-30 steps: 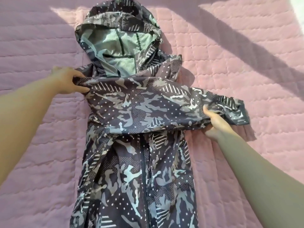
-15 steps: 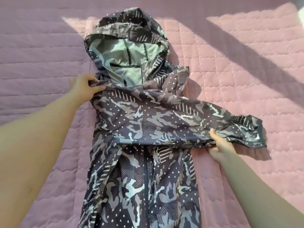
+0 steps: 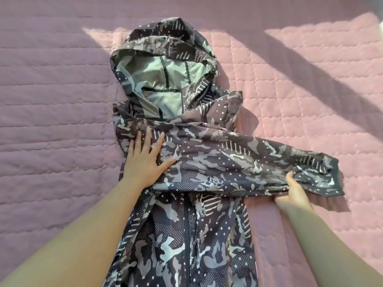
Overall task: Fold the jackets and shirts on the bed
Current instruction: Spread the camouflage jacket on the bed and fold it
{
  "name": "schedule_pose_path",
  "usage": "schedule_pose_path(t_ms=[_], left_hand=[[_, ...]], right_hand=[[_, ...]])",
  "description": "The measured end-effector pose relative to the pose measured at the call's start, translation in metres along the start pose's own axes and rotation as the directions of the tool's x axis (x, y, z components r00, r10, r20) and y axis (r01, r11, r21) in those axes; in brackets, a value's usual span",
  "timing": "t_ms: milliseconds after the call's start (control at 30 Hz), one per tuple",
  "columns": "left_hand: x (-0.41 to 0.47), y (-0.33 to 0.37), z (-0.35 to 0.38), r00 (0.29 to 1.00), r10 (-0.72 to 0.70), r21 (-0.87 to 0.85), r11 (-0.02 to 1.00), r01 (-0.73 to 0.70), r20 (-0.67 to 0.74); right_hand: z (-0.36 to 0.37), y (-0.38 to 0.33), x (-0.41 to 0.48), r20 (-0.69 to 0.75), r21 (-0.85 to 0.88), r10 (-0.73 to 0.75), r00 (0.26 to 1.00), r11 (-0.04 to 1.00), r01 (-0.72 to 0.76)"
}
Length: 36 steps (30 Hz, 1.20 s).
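Early stage: sleeve [image 3: 228,162] laid across jacket [image 3: 186,235], pinned by flat left hand [image 3: 145,160], cuff end gripped in right hand [image 3: 294,193]; hood [image 3: 165,65], body unfolded.

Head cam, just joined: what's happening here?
A person is folding a hooded camouflage jacket laid zip-up on a pink quilted bedspread. One sleeve lies folded across the chest. The left hand presses flat on it near the shoulder; the right hand grips it near the cuff, which overhangs the jacket's right side. The hood and lower body are not yet folded.
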<state>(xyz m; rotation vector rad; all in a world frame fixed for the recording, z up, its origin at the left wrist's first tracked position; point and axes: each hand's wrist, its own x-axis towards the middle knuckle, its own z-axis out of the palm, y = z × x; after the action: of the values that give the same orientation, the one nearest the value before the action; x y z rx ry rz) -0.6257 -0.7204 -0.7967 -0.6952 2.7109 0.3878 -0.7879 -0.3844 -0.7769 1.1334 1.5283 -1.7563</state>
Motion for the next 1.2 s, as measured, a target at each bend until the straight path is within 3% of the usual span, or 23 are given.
schedule_pose_path(t_ms=[67, 133, 233, 300, 367, 467, 533, 600, 667, 700, 733, 800, 867, 933, 967, 1000, 1033, 1100, 1167, 1200], left_hand=[[0.004, -0.008, 0.006, 0.994, -0.045, 0.009, 0.999, 0.044, 0.096], [0.008, -0.007, 0.003, 0.988, -0.07, 0.001, 0.998, 0.071, 0.136], [0.002, 0.008, -0.005, 0.998, -0.056, -0.028, 0.998, 0.054, -0.043], [-0.008, 0.025, -0.006, 0.983, 0.073, 0.001, 0.997, -0.074, -0.171], [-0.017, 0.036, 0.003, 0.979, 0.193, 0.09, 0.978, -0.186, -0.072], [-0.017, 0.033, 0.017, 0.985, 0.093, 0.064, 0.993, -0.104, 0.147], [-0.01, 0.035, 0.014, 0.976, 0.051, 0.044, 0.997, -0.061, 0.212], [-0.01, 0.041, 0.006, 0.967, 0.055, 0.056, 0.996, -0.071, 0.247], [-0.013, 0.045, 0.002, 0.97, 0.065, 0.052, 0.995, -0.079, 0.234], [-0.016, 0.043, 0.001, 0.974, 0.065, 0.054, 0.995, -0.078, 0.217], [-0.02, 0.04, 0.001, 0.979, 0.061, 0.059, 0.996, -0.074, 0.196], [-0.031, 0.031, 0.002, 0.988, 0.061, 0.065, 0.995, -0.071, 0.144], [-0.044, 0.021, 0.006, 0.994, 0.052, 0.031, 0.998, -0.055, 0.092], [-0.056, 0.014, 0.007, 0.997, 0.052, -0.011, 0.999, -0.052, 0.058], [-0.062, 0.01, 0.008, 0.997, 0.058, -0.028, 0.998, -0.057, 0.054], [-0.067, 0.007, 0.008, 0.996, 0.07, -0.07, 0.995, -0.065, 0.061], [-0.072, 0.003, 0.009, 0.994, 0.087, -0.158, 0.985, -0.075, 0.069], [-0.084, -0.006, 0.002, 0.991, 0.094, -0.472, 0.881, -0.037, 0.099], [-0.092, -0.011, -0.009, 0.983, 0.08, -0.624, 0.78, 0.043, 0.168], [-0.095, -0.014, -0.015, 0.977, 0.062, -0.661, 0.745, 0.092, 0.206]], right_hand=[[0.006, -0.007, 0.006, -0.209, -0.12, -0.122, 0.97, 0.988, 0.098], [-0.001, -0.012, 0.003, -0.188, -0.165, -0.143, 0.972, 0.98, 0.113], [-0.003, -0.018, -0.001, -0.05, 0.009, -0.025, 0.998, 1.0, 0.025], [-0.005, -0.016, -0.003, -0.024, -0.066, -0.028, 0.999, 0.997, 0.027], [-0.007, -0.016, -0.005, -0.154, -0.129, -0.067, 0.986, 0.991, 0.047], [-0.004, -0.014, -0.01, -0.174, -0.288, -0.149, 0.973, 0.953, 0.095], [-0.003, -0.019, -0.013, -0.128, -0.2, -0.122, 0.984, 0.975, 0.095], [0.004, -0.027, -0.025, -0.028, 0.044, -0.117, 0.993, 0.992, 0.118], [0.018, -0.039, -0.031, -0.082, 0.272, -0.123, 0.989, 0.952, 0.141], [0.03, -0.045, -0.041, -0.152, 0.245, -0.189, 0.97, 0.944, 0.222], [0.041, -0.048, -0.05, -0.213, 0.089, -0.314, 0.925, 0.937, 0.338], [0.065, -0.044, -0.07, -0.176, -0.179, -0.578, 0.797, 0.815, 0.551], [0.095, -0.026, -0.101, 0.111, -0.299, -0.758, 0.642, 0.591, 0.749], [0.124, 0.006, -0.131, 0.448, -0.349, -0.814, 0.371, 0.223, 0.91], [0.139, 0.03, -0.143, 0.603, -0.359, -0.765, 0.226, -0.006, 0.933], [0.147, 0.054, -0.145, 0.742, -0.356, -0.655, 0.141, -0.207, 0.911], [0.154, 0.078, -0.145, 0.854, -0.355, -0.5, 0.147, -0.351, 0.866], [0.157, 0.122, -0.128, 0.943, -0.331, -0.153, 0.295, -0.513, 0.792], [0.153, 0.141, -0.11, 0.874, -0.367, 0.09, 0.478, -0.523, 0.77], [0.152, 0.143, -0.107, 0.846, -0.383, 0.141, 0.514, -0.509, 0.771]])
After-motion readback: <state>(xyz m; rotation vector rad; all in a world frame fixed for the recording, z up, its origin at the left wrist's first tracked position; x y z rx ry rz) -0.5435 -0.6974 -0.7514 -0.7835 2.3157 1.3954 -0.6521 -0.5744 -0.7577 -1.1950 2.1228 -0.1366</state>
